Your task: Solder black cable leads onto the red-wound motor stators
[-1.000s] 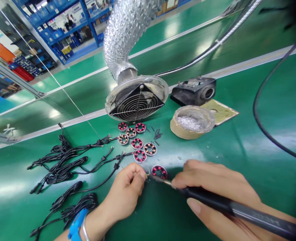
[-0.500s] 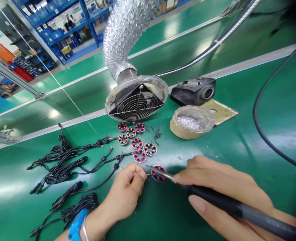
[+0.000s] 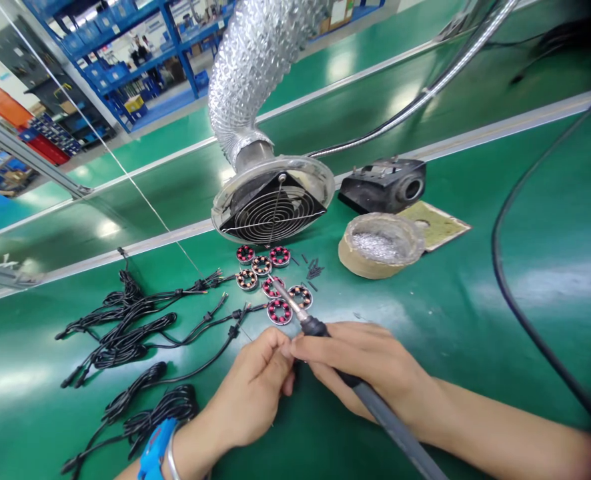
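My right hand (image 3: pixel 370 373) grips a black soldering iron (image 3: pixel 325 337) like a pen, its metal tip raised over a cluster of small round coil rings (image 3: pixel 274 283) with red and copper windings. My left hand (image 3: pixel 253 393), a blue band on its wrist, is pinched closed against the right hand's fingertips on the green mat. What it pinches is hidden. The coil ring seen there earlier is covered by the two hands.
Bundles of black cables (image 3: pixel 125 327) lie to the left. A fume extractor fan (image 3: pixel 273 200) on a silver duct stands behind the rings. A brown bowl of solder dross (image 3: pixel 380 243), a black iron stand (image 3: pixel 383 187) and a thick black cord (image 3: pixel 515 293) sit to the right.
My right hand moved left to meet the left hand, and the iron's tip swung up and away from the near coil ring to point over the cluster. The left hand stayed put.
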`<state>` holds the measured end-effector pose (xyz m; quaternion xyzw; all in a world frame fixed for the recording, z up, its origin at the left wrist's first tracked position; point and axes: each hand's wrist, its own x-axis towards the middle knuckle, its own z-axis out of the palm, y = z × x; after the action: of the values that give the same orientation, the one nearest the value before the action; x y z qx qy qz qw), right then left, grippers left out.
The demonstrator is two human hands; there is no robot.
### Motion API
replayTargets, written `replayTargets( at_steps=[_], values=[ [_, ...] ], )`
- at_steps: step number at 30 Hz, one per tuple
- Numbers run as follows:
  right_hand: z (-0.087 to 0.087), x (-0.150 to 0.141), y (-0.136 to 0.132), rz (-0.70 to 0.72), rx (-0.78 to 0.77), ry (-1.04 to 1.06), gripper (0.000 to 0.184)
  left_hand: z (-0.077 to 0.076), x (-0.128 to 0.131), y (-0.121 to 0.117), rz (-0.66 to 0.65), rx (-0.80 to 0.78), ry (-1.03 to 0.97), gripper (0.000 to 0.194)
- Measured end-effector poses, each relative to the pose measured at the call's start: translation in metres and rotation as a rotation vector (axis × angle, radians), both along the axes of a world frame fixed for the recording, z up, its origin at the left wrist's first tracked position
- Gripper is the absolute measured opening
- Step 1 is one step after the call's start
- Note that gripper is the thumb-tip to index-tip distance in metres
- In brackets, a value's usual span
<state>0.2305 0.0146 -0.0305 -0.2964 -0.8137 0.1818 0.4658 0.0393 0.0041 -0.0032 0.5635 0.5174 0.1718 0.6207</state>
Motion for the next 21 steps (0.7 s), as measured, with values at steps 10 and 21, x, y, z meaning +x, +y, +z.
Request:
replayTargets(
  at_steps=[10, 21],
  values=[
    [-0.003, 0.0, -0.006, 0.035, -0.039, -0.011, 0.033, 0.012, -0.001, 0.0, -0.117, 0.163, 0.103, 0.031],
    [-0.002, 0.001, -0.006, -0.002, -0.082, -0.002, 0.034, -0.003, 0.002, 0.001, 0.045, -0.091, -0.088, 0.047]
  ],
)
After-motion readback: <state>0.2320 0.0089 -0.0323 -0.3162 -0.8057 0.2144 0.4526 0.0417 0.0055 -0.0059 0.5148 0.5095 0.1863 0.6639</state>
